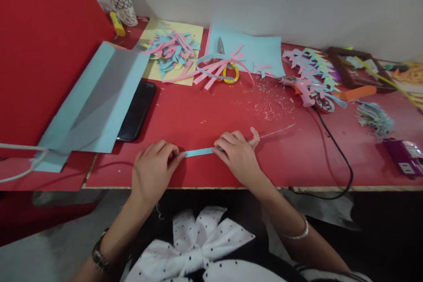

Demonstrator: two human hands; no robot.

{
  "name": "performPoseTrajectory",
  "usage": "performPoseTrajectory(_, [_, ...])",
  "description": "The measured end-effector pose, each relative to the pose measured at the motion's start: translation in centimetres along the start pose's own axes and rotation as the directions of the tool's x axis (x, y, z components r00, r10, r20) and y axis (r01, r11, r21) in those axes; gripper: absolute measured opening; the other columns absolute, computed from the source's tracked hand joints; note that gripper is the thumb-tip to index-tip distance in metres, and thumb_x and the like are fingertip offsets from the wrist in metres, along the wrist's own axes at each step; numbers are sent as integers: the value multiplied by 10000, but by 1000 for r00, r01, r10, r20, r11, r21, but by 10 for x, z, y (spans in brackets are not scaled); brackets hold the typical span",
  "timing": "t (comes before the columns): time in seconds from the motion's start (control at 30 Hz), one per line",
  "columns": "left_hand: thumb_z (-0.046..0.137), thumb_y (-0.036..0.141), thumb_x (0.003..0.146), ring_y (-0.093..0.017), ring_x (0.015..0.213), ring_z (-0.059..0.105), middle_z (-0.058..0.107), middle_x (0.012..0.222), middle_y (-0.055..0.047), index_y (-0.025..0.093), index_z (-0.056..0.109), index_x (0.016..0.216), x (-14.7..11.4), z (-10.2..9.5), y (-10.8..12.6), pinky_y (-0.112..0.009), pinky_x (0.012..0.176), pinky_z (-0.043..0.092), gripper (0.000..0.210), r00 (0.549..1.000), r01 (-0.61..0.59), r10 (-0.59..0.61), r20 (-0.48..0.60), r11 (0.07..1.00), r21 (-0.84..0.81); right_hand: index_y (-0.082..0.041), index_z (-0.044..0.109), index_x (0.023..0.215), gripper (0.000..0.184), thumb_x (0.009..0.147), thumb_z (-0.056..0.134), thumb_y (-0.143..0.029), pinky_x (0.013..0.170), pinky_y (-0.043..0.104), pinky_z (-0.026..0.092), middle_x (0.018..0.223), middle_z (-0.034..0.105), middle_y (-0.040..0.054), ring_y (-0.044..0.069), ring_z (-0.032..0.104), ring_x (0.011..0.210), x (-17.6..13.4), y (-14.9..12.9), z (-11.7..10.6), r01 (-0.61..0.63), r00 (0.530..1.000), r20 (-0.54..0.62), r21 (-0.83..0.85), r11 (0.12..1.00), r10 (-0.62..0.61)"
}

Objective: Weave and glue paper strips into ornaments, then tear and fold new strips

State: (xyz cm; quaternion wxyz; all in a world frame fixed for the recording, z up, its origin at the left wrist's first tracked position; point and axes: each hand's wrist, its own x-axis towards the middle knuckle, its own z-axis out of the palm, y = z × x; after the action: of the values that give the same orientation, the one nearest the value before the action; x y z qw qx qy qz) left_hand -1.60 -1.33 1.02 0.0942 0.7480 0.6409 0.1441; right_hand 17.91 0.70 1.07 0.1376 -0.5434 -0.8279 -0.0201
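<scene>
A narrow light-blue paper strip (199, 152) stretches between my two hands, just above or on the red tabletop near its front edge. My left hand (153, 165) pinches the strip's left end between thumb and fingers. Farther along, my right hand (236, 156) grips the strip with thumb and fingertips, and its little finger sticks out. Beyond that hand a thin tail of the strip (277, 130) runs off to the right. Whether the strip is folded under the right fingers is hidden.
Blue sheets (99, 105) overlap a black phone (139, 112) at left. Behind lie cut paper bits (175, 50), pink strips (214, 70) and yellow-handled scissors (231, 73). A pink glue gun (302, 88) trails a black cord (339, 154) over the front edge. A purple power strip (403, 156) sits right.
</scene>
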Motion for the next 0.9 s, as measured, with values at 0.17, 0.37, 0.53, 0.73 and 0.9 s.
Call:
performPoseTrajectory(0.17, [422,382,839,-146,624,513,533,646,4,188,547,679,0,2,-2,-269,584,348,281,1000,-8,7,-17,999,-41,-245,595,692,265,874,422,-329,930,401,1,735,621,-57,123,488,743,-5,21,-4,10,1000,-7,49,999,-10])
performPoseTrajectory(0.37, [410,381,840,-153,622,521,533,644,1,187,549,685,-2,5,-4,-276,574,365,285,999,-18,16,-46,998,-56,-238,596,697,273,873,417,-346,924,395,26,762,623,-43,128,498,757,-7,33,-6,22,1000,16,95,995,-24])
performPoseTrajectory(0.53, [413,337,843,-148,635,540,557,695,-8,183,557,775,-4,1,-15,-266,568,405,222,998,-19,15,-64,997,-74,-231,588,675,277,871,422,-334,923,393,23,736,613,-47,123,496,741,-6,32,-5,20,1000,4,92,996,-20])
performPoseTrajectory(0.73, [354,123,847,-177,821,569,627,925,-56,192,593,970,-12,-2,4,-304,714,425,277,886,-316,371,-280,922,223,-231,587,670,286,873,414,-333,936,394,14,723,611,-49,122,492,733,-5,32,-6,31,1000,-7,73,997,-31])
performPoseTrajectory(0.9, [310,302,889,-188,997,523,617,1090,-64,133,557,1117,-18,14,43,-314,898,367,376,818,-518,556,-150,824,229,-231,593,687,271,871,420,-329,947,396,4,744,620,-45,127,501,753,-6,31,-6,34,999,-5,72,997,-34])
